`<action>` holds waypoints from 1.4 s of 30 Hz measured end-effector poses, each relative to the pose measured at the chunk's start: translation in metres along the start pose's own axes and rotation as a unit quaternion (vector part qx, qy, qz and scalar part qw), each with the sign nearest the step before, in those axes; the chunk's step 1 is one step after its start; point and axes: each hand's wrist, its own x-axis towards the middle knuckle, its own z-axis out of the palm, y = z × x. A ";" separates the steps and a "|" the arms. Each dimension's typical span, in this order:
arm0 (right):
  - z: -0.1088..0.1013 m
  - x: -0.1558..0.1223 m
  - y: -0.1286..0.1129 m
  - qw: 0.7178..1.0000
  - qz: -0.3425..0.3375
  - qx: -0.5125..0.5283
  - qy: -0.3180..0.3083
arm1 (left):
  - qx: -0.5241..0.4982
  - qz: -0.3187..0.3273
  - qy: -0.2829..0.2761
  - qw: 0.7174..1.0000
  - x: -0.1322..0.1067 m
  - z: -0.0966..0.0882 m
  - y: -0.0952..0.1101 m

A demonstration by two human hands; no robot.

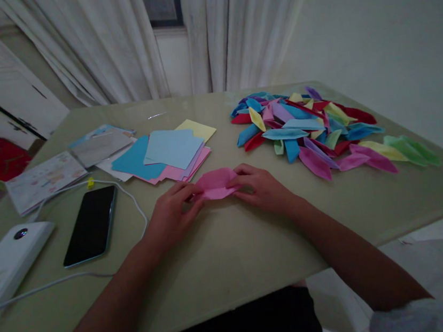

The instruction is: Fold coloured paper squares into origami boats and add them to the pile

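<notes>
Paper (216, 184), pink and folded, is over the worktop (232, 251) between its near and far edges, ends pinched by fingers of the left hand (173, 213) and right hand (263, 188); shaping seems in hand, probably calling next for even pressure.

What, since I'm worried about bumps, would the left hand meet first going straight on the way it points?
The left hand would first meet the pink folded paper, whose left end it pinches; beyond that, probably the right hand, though depth is unclear.
</notes>
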 end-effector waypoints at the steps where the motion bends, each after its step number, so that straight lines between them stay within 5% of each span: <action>1: 0.000 0.000 0.000 1.000 0.000 -0.002 -0.001 | 0.011 0.009 -0.004 1.000 0.000 0.000 -0.001; 21: -0.001 0.003 0.006 1.000 -0.022 -0.002 0.019 | 0.051 0.022 -0.014 0.998 0.000 0.001 -0.010; 42: -0.003 0.004 -0.003 0.997 0.009 0.076 0.030 | 0.038 0.062 0.077 0.994 0.000 -0.001 -0.002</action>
